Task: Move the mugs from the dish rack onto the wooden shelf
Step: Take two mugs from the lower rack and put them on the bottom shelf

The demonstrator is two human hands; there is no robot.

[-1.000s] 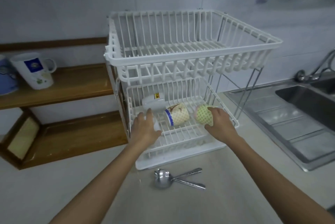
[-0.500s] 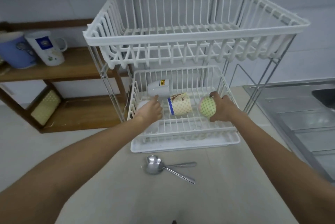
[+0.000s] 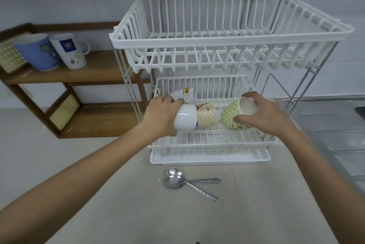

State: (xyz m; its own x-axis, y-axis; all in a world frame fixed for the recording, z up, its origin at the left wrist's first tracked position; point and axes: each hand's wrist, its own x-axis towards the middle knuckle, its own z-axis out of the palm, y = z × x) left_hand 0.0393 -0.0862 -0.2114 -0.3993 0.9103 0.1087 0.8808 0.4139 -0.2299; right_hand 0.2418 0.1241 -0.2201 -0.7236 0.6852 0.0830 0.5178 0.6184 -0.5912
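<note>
Head view: left hand [image 3: 161, 115] gripped a white mug [image 3: 185, 118], right hand [image 3: 264, 114] a green mug [image 3: 232, 116], both over the rack's [image 3: 213, 141] lower tier. Two mugs [image 3: 205, 114] lay between them; two more [image 3: 68, 51] stood on the shelf [image 3: 94, 71].

Two metal spoons [image 3: 178, 179] lie crossed on the pale tabletop [image 3: 122, 204], bowls together at the left and handles fanning out to the right, just in front of a white drip tray [image 3: 209, 159]. A stainless sink drainboard [image 3: 335, 135] runs along the right edge.
</note>
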